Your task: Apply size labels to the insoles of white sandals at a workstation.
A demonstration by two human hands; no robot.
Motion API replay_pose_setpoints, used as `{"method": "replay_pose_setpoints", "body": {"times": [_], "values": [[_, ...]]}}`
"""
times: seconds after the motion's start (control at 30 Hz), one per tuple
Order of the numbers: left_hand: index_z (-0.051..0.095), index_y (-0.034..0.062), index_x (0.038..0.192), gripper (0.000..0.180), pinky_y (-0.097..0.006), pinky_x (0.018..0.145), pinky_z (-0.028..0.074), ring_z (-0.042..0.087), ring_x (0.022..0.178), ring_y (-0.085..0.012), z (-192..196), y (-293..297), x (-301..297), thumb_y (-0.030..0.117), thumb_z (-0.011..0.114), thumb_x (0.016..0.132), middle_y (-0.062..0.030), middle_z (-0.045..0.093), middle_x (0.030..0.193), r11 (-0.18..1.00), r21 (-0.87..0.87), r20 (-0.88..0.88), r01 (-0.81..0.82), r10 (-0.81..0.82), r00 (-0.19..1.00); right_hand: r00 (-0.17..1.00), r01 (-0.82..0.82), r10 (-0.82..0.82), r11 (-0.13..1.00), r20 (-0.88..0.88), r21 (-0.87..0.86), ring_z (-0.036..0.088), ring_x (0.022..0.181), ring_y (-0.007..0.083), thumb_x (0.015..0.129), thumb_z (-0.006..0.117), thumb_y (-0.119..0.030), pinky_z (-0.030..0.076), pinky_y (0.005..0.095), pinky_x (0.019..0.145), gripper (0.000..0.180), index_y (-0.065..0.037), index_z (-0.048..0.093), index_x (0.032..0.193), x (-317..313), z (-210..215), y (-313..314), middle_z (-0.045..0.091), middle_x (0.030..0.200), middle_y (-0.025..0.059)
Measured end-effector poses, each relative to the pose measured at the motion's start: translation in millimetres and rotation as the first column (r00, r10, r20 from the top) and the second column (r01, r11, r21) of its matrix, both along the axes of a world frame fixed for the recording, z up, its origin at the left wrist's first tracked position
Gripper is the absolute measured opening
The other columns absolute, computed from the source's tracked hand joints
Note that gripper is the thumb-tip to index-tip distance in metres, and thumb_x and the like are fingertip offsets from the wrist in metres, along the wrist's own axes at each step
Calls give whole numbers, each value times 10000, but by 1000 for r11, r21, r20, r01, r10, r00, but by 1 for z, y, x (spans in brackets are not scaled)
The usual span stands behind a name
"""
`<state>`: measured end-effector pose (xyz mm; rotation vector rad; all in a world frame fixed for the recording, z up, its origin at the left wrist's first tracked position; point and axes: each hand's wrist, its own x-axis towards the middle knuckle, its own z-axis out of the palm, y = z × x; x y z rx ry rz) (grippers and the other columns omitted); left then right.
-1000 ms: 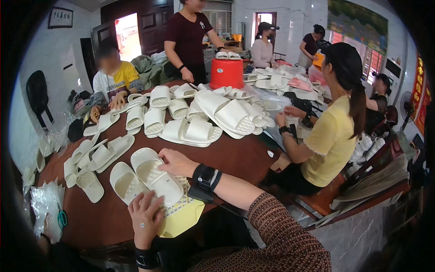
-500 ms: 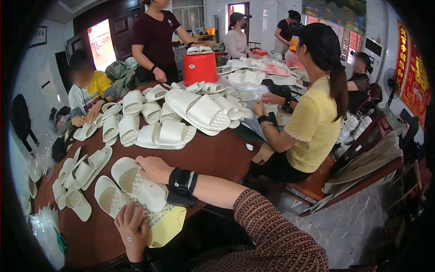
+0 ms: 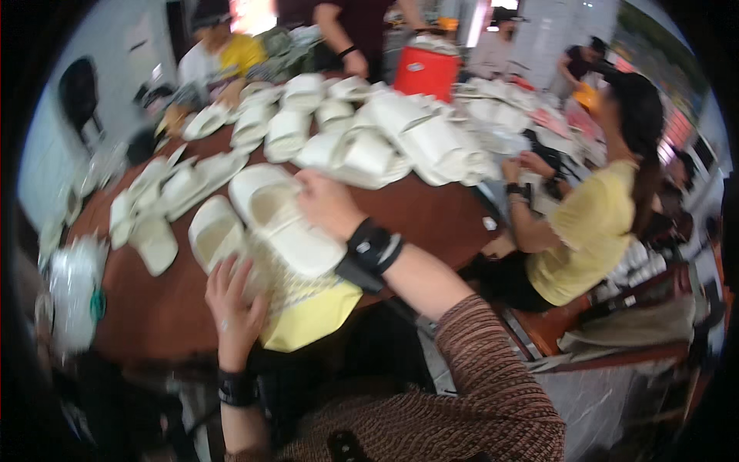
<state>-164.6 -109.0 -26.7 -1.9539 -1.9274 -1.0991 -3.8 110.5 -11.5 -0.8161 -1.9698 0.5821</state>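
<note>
A cream-white slipper [image 3: 306, 245] with a wide strap lies tilted in front of me. My right hand [image 3: 329, 204] is closed on its right edge, near the open end. Just left of it rests a second slipper [image 3: 214, 235]. My left hand [image 3: 235, 304] is below that one, fingers apart and slightly bent; blur hides whether a fingertip touches it. Beneath the slippers' near ends lies a yellow sheet [image 3: 312, 319] with rows of small printed stickers, partly covered by the right slipper.
Several loose slippers [image 3: 154, 242] lie to the left, and a large slipper pile [image 3: 369, 150] spreads across the brown table [image 3: 154, 319]. Clear plastic bags [image 3: 73, 285] and green-handled scissors [image 3: 97, 304] sit at the left edge. A red bucket [image 3: 426, 73] stands behind. Co-workers surround the table; one in yellow [image 3: 577, 246] sits at right.
The view has swung left and down, so everything sits further right and blurs. My left fingers have lifted from the sheet and spread. My right hand keeps its hold on the slipper.
</note>
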Motion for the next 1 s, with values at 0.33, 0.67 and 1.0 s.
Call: {"method": "replay_pose_setpoints", "body": {"times": [0.33,0.67,1.0], "values": [[639,137,1148,421,-523,1036,318,434,1258,-402,-5,1,2,164,696,732,-136,532,1309,997,26,-25,-77,78,997,995,-99,102,990,17,-100,675,843,334,815,577,-127,521,400,754,267,-11,635,1049,6,7,-9,687,883,196],[671,117,1110,359,-488,1027,341,456,1265,-365,11,-18,9,151,703,755,-113,566,1296,996,-83,-99,30,-38,994,995,-98,98,994,-8,-51,590,610,169,813,603,-100,471,313,592,313,10,618,1105,11,11,-10,646,714,113],[675,41,1092,293,-367,911,472,569,1138,-290,8,-28,-20,40,650,800,-136,610,1230,977,9,334,211,-202,921,986,-108,117,991,117,-85,648,813,337,811,584,-148,497,417,752,307,-18,601,1089,9,10,-8,666,857,181]]}}
